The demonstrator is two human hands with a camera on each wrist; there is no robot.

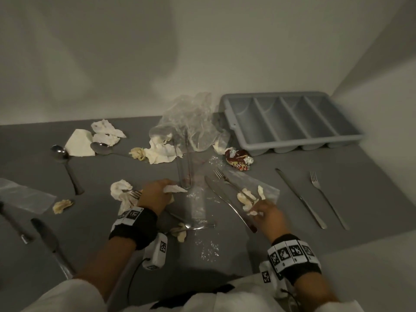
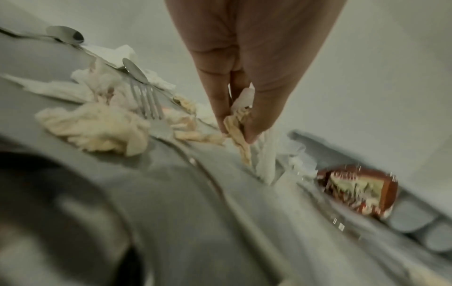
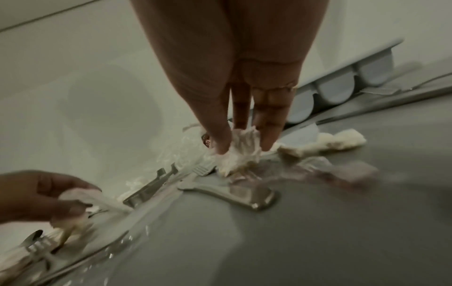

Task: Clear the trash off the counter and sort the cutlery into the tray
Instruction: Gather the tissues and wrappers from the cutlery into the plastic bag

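My left hand (image 1: 157, 192) pinches a crumpled white tissue (image 1: 174, 189) just above the grey counter (image 1: 292, 233); the left wrist view shows the tissue (image 2: 238, 120) between thumb and fingers (image 2: 215, 108). My right hand (image 1: 262, 210) pinches another tissue scrap (image 1: 252, 213) beside a knife (image 1: 227, 203) and fork (image 1: 227, 180); in the right wrist view its fingers (image 3: 220, 135) close round the scrap (image 3: 240, 143). The grey four-slot cutlery tray (image 1: 234, 129) stands at the back right with no cutlery in it. A red foil wrapper (image 1: 238, 158) lies in front of it.
Crumpled clear plastic (image 1: 193, 122) and tissues (image 1: 105, 131) litter the back. Two spoons (image 1: 59, 152) lie at the left, a fork (image 1: 135, 194) on a tissue wad, a knife (image 1: 299, 197) and fork (image 1: 326, 197) at the right, dark-handled cutlery (image 1: 49, 242) at the near left.
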